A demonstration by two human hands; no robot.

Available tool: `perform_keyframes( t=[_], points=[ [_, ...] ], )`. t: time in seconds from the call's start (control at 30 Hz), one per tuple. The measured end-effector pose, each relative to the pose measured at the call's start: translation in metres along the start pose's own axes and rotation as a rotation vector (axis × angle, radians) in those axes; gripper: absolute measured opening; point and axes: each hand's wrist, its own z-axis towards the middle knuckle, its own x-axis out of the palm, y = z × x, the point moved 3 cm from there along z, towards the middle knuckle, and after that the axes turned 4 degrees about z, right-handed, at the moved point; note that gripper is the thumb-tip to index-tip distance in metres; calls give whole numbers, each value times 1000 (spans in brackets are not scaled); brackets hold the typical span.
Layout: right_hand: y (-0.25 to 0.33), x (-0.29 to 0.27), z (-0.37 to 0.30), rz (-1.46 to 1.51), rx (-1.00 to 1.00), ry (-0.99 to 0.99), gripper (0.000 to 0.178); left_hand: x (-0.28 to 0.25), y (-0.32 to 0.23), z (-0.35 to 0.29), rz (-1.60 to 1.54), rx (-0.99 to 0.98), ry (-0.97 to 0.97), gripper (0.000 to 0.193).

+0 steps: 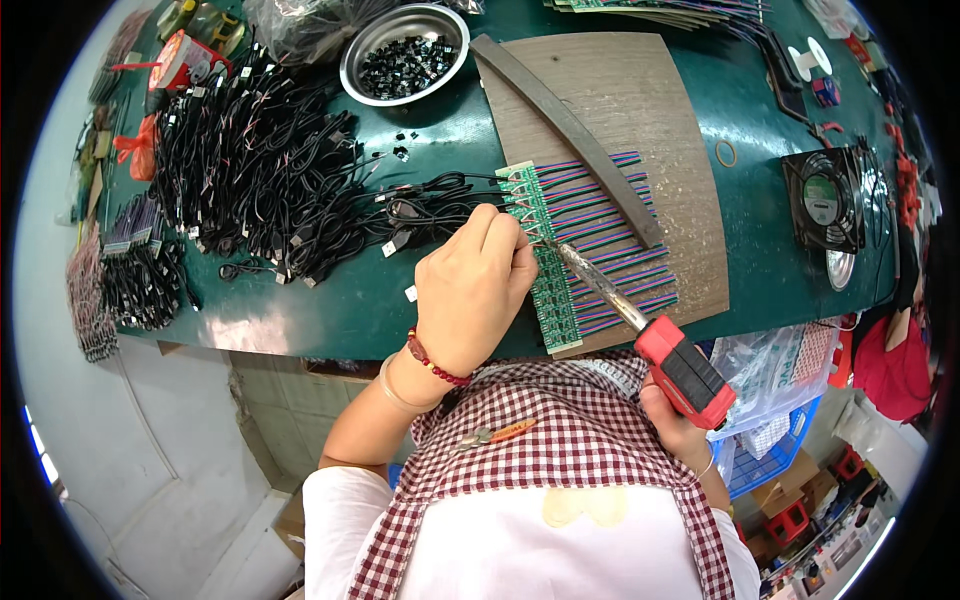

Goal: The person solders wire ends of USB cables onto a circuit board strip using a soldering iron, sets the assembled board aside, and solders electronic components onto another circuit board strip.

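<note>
My left hand (475, 275) is closed in a pinch at the left edge of a green circuit board strip (553, 295). A cable end seems to be in its fingertips, mostly hidden by them. In my right hand (676, 425) is a soldering iron (685, 370) with a red and black handle, its tip against the strip close to the left fingertips. Several black cables (405, 205) run from the left to the strip's upper part. Coloured ribbon wires (625, 285) fan out to its right, under a dark flat bar (580, 145) lying slanted across them.
The strip lies on a brown wooden board (690, 200) on a green table (740, 140). Black cables (260, 160) are heaped at the left. A metal bowl (350, 85) of small black parts stands behind, and a black fan (823, 200) at the right.
</note>
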Motion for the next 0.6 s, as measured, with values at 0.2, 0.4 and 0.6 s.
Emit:
perform_keyframes(
  t=[0.2, 0.4, 0.6],
  points=[
    [-8, -6, -8, 18, -19, -42, 31, 0, 0, 0, 20, -1, -1, 16],
    [-10, -7, -12, 24, -6, -40, 31, 0, 0, 0, 18, 1, 9, 15],
    [-10, -3, -10, 2, -30, -12, 30, -3, -1, 4, 28, 35, 40, 15]
  ],
)
